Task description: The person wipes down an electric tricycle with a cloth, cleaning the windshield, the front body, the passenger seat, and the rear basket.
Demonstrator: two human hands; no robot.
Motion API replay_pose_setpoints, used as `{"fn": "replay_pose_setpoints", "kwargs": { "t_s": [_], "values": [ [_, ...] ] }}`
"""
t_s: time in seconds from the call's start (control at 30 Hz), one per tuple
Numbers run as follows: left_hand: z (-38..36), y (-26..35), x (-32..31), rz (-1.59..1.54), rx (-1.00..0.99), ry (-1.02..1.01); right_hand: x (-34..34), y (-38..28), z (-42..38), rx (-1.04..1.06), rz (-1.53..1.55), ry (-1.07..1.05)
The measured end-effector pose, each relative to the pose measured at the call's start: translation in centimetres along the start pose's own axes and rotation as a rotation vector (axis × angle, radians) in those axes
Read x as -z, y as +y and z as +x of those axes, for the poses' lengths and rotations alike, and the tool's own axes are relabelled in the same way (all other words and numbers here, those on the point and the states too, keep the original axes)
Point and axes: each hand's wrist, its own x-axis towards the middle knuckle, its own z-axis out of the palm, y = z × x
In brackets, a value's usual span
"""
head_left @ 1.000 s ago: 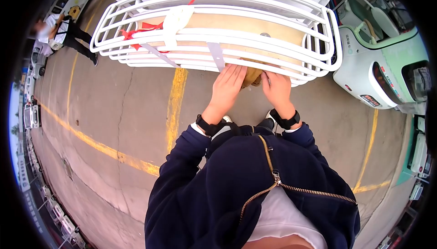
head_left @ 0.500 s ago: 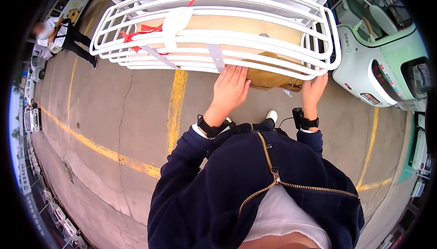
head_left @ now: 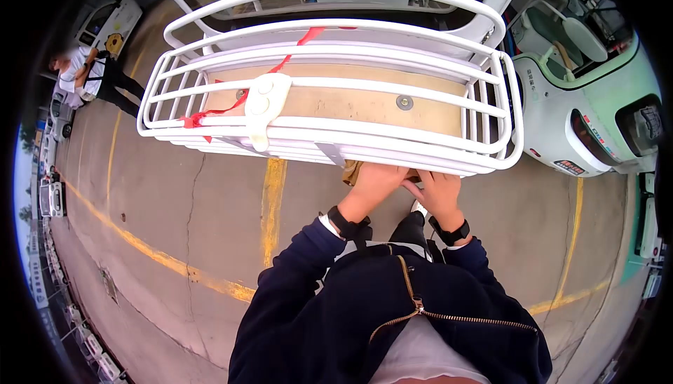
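Note:
A white metal basket (head_left: 392,158) with tubular rails and a light tan bottom board (head_left: 343,100) is mounted in front of me. Below its near edge, a brown fabric item (head_left: 351,173) shows in small part, the rest covered by my hands and the rails. My left hand (head_left: 379,185) is closed at it, with the fingertips hidden. Close beside it, my right hand (head_left: 442,193) is curled at the same item, its thumb reaching toward the left hand and its fingertips under the basket edge.
Red ribbon (head_left: 223,110) and a cream plastic piece (head_left: 266,103) are on the rails. A white-green vehicle (head_left: 561,117) stands close on the right. To the left, a person in a white shirt (head_left: 73,72) stands near a parked white vehicle (head_left: 111,19). Yellow lines (head_left: 273,205) mark the pavement.
My hands have moved lower and closer together, the right one shifting left. The brown item, widely visible before under the rails, is now mostly hidden. The view of the basket has tilted.

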Motion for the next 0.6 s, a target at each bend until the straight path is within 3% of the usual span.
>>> {"fn": "replay_pose_setpoints", "kwargs": {
  "t_s": [0.07, 0.1, 0.13, 0.2, 0.23, 0.27, 0.33, 0.37, 0.43, 0.53, 0.6],
  "values": [
    [0.3, -0.4, -0.4, 0.158, -0.041, 0.093, -0.1, 2.0, 1.0, 0.259, -0.111, 0.194],
    [0.0, -0.1, -0.7, 0.067, 0.017, 0.05, 0.0, 3.6, 0.7, 0.359, -0.085, 0.162],
    [0.3, 0.4, -0.6, 0.058, 0.012, 0.037, 0.2, 4.9, 0.2, 0.344, -0.082, 0.155],
    [1.2, 2.0, 0.1, 0.035, 0.127, 0.099, 1.0, 7.0, -0.9, 0.284, 0.208, 0.021],
    [2.0, 2.7, 0.5, 0.023, 0.082, 0.087, 2.7, 7.7, -0.1, 0.382, 0.09, 0.085],
    [2.9, 3.9, 0.3, -0.001, 0.078, 0.164, 3.8, 8.2, 0.4, -0.099, 0.683, -0.168],
    [3.3, 6.0, -2.3, -0.617, 0.356, -0.025, 2.3, 12.7, -1.4, -0.178, 0.721, -0.212],
    [4.1, 7.2, -2.4, -0.532, 0.24, 0.037, 1.1, 15.1, -1.1, -0.052, 0.651, -0.2],
    [7.0, 9.7, -1.9, 0.005, 0.026, 0.089, -0.3, 18.9, 0.2, 0.194, 0.508, -0.144],
    [9.2, 11.7, -2.5, 0.377, -0.029, 0.104, -0.4, 19.5, 4.6, 0.237, 0.566, -0.066],
    [10.1, 12.0, -2.0, 0.244, -0.002, 0.043, -0.4, 20.4, 7.0, 0.444, 0.546, -0.032]
  ]
}}
